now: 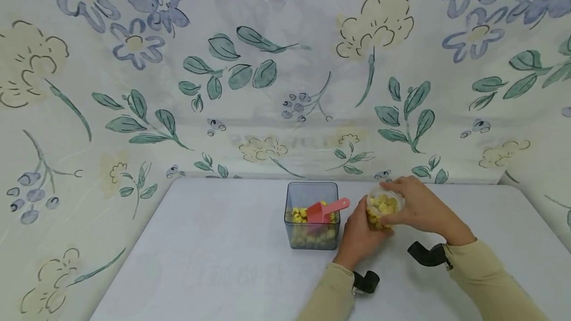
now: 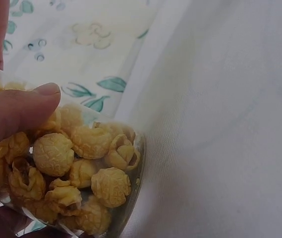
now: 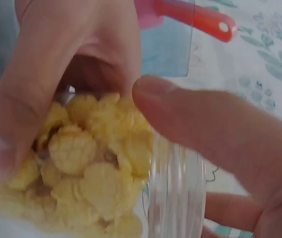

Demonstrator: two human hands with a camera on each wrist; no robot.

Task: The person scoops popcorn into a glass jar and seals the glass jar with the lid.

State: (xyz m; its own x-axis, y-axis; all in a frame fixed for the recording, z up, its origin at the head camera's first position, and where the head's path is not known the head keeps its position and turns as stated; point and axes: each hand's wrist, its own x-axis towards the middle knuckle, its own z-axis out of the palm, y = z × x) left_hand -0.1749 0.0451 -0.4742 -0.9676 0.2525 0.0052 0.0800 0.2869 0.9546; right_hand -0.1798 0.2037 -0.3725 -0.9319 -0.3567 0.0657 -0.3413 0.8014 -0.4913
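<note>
A clear plastic jar point(image 1: 376, 222) full of yellow popcorn point(image 1: 384, 204) leans between both hands over the right part of the table. My left hand point(image 1: 359, 234) grips the jar's body from the left, and its thumb point(image 2: 22, 111) lies along the side in the left wrist view. At the mouth, my right hand point(image 1: 421, 207) holds the clear, ridged rim point(image 3: 178, 191) between its thumb point(image 3: 205, 114) and fingers. Round popcorn pieces point(image 2: 54, 153) show through the jar wall. Part of the jar is hidden behind the hands.
Left of the hands stands a bluish clear square container point(image 1: 312, 191) with popcorn point(image 1: 299, 216) inside. A pink scoop point(image 1: 327, 209) rests in it, handle poking out over the right edge. The white table point(image 1: 214, 246) ends at a flower-patterned cloth point(image 1: 267, 113) behind.
</note>
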